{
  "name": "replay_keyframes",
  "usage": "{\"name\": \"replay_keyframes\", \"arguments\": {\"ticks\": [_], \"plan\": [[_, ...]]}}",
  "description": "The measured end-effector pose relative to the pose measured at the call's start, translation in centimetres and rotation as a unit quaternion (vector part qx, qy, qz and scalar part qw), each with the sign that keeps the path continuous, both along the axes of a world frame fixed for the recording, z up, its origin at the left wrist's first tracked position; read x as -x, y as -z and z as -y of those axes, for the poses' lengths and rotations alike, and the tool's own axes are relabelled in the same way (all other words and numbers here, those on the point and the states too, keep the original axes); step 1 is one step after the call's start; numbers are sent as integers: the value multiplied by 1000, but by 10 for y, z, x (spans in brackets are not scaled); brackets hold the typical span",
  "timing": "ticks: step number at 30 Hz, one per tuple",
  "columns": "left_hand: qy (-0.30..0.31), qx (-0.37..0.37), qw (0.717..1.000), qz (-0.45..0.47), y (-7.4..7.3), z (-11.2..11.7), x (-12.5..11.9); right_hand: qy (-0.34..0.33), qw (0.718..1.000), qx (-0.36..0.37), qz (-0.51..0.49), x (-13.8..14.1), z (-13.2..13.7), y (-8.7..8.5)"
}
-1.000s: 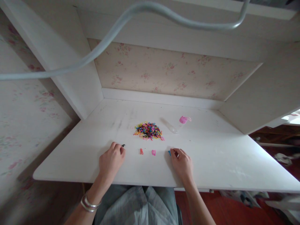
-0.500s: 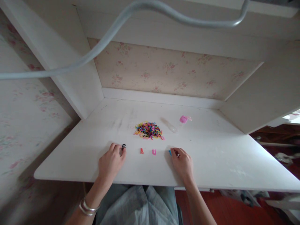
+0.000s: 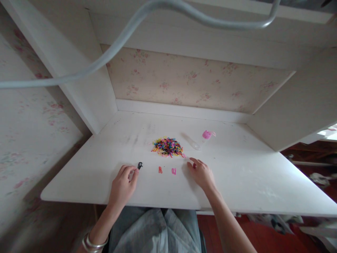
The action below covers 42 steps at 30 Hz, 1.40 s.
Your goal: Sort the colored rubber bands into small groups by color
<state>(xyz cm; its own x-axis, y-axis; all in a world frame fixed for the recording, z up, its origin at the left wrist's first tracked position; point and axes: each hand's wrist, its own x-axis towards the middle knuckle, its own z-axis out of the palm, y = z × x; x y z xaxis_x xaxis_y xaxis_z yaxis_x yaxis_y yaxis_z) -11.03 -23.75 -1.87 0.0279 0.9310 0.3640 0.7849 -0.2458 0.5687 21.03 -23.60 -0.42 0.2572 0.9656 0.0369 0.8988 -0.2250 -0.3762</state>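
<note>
Floral wallpaper (image 3: 56,121) stands left of a white desk (image 3: 86,168), and a pale cable (image 3: 113,52) crosses the top, its left end cut off. Silvery bangles (image 3: 92,244) ring the left wrist, partly out of frame. Beside them, the left hand (image 3: 123,184) has eased back from a small black bunch of bands (image 3: 140,165), which now shows more fully; thumb and forefinger sit close together, but whether they still touch it I cannot tell. Next come red bands (image 3: 160,170), with the multicoloured pile of bands (image 3: 167,147) beyond on the far side, then pink bands (image 3: 173,171). The right hand (image 3: 204,175) has shifted toward the pile's right edge, fingers loosely curled; whether they pinch anything is unclear. Blue that showed at its fingertips is now out of sight, perhaps under the hand. Farther back lie a clear, hard-to-read object (image 3: 193,143) and a pink item (image 3: 206,134). Clutter at far right is too dim to identify.
</note>
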Motion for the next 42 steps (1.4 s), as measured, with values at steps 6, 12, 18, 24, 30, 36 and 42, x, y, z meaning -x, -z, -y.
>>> {"name": "replay_keyframes", "arguments": {"ticks": [6,12,18,24,30,36,42], "plan": [[6,-1,1000,-3,-2,2,-1,-8,999,3,46,3,-25,-5],[26,-6,1000,-15,0,2,-1,0,999,-27,30,-1,-29,-5],[18,-1,1000,-9,2,1,0,14,998,-55,0,-23,-19,-8],[29,4,999,-33,1,2,-1,-78,996,-10,-44,-34,18,-6],[26,-1,998,-64,0,2,-2,-66,998,-4,7,-22,30,-5],[33,-11,998,-58,3,2,0,-37,998,19,47,-15,21,-11],[35,-18,998,-49,5,1,1,-50,995,56,63,-12,22,-15]]}}
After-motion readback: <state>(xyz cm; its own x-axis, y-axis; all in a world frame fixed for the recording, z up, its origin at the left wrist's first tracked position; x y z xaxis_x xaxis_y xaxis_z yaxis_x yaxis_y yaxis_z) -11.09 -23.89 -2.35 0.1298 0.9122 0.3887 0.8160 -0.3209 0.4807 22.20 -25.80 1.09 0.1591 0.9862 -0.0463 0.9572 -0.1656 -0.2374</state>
